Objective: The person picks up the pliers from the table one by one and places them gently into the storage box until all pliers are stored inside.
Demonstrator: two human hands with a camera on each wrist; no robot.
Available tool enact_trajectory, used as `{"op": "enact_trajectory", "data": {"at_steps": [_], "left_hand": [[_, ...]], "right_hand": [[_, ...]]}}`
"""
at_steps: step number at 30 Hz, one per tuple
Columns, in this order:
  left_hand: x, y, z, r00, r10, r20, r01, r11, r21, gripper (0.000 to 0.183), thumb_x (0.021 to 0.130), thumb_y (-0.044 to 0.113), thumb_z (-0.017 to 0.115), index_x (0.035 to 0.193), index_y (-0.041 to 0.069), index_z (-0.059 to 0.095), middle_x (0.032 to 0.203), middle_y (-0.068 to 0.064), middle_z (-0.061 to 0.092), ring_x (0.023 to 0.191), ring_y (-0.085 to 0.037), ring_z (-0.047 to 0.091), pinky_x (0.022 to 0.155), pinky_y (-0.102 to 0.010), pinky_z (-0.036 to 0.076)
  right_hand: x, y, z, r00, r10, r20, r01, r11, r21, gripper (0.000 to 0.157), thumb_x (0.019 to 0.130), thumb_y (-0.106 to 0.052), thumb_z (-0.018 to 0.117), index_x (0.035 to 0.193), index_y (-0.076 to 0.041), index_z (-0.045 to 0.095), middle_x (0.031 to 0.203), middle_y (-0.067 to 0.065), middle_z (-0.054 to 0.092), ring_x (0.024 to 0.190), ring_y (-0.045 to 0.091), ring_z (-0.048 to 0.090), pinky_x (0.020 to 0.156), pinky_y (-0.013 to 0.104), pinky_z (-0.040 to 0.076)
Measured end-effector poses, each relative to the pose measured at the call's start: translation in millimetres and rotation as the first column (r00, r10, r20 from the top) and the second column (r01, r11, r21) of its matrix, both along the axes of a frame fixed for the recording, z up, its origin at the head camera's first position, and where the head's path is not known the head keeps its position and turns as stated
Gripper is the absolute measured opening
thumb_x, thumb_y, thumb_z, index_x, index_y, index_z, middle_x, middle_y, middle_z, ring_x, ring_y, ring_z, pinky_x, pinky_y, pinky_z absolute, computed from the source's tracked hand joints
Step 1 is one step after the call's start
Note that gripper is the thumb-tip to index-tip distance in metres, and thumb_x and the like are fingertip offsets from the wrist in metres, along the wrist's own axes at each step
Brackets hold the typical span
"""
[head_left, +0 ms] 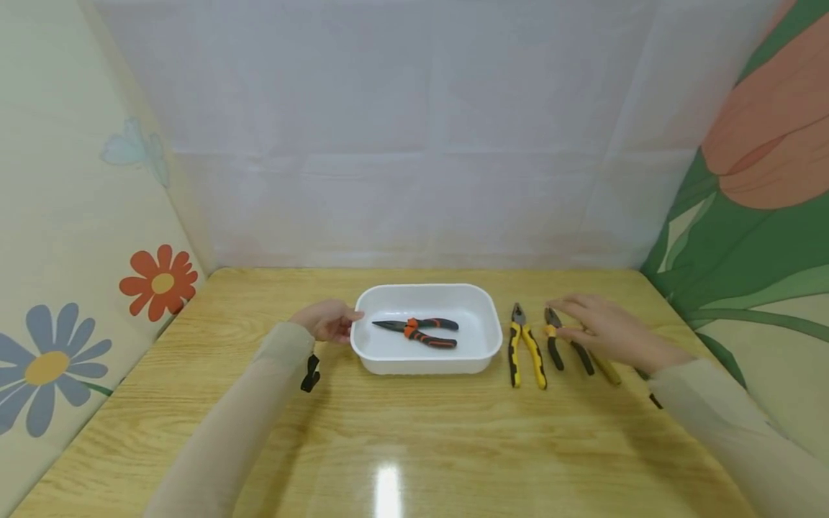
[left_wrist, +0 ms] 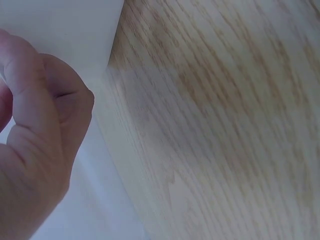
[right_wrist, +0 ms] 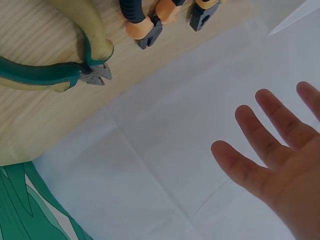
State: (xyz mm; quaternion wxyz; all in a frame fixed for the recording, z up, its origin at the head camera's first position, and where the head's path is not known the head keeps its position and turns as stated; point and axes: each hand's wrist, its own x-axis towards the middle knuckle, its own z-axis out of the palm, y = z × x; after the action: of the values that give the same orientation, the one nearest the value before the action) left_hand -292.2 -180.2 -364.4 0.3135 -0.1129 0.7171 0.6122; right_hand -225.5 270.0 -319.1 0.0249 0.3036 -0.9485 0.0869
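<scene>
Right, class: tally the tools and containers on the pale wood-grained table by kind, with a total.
Metal-jawed pliers with two-tone handles: 4
White rounded-rectangular container: 1
Total: 5

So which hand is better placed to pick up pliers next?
Probably the right hand: it's open and empty near the short black-and-yellow pliers, while the left hand grips the tray.

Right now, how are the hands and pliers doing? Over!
Left fingers gripping white tub. Right fingers spread, holding nothing. Orange-black pliers inside tub. Three more pliers beside tub, none blocking it.
</scene>
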Motion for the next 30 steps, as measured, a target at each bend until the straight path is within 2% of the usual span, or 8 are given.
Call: {"op": "enact_trajectory", "data": {"at_steps": [4,12,30], "left_hand": [[0.9,0.0,0.9,1.000,0.010,-0.001,-0.010,1.000,-0.003,0.012,0.102,0.009,0.046,0.102,-0.003,0.048,0.080,-0.007,0.051,0.067,-0.013,0.053,0.055,-0.016,0.051],[1.1,0.6,2.1,1.000,0.022,0.016,-0.022,1.000,-0.003,0.011,0.102,0.009,0.046,0.100,-0.002,0.048,0.080,-0.006,0.051,0.067,-0.013,0.052,0.056,-0.016,0.051],[0.5,-0.2,-0.1,1.000,0.020,0.016,-0.020,1.000,0.018,0.011,0.101,0.008,0.047,0.101,-0.003,0.047,0.081,-0.006,0.050,0.069,-0.013,0.052,0.058,-0.016,0.051]], "right_hand": [[2.5,3.8,0.9,1.000,-0.005,-0.012,0.005,1.000,-0.003,0.052,0.096,-0.024,0.063,0.137,0.003,0.048,0.124,0.025,0.054,0.112,0.044,0.052,0.090,0.061,0.045],[6.5,13.6,-3.4,0.999,-0.052,0.017,0.052,0.999,-0.007,0.055,0.098,-0.032,0.058,0.139,0.003,0.046,0.125,0.025,0.054,0.113,0.045,0.050,0.091,0.062,0.044],[12.1,33.6,-18.2,0.995,-0.099,-0.030,0.099,0.995,-0.008,0.056,0.092,-0.019,0.068,0.137,0.007,0.047,0.117,0.025,0.056,0.105,0.045,0.054,0.083,0.060,0.047]]}}
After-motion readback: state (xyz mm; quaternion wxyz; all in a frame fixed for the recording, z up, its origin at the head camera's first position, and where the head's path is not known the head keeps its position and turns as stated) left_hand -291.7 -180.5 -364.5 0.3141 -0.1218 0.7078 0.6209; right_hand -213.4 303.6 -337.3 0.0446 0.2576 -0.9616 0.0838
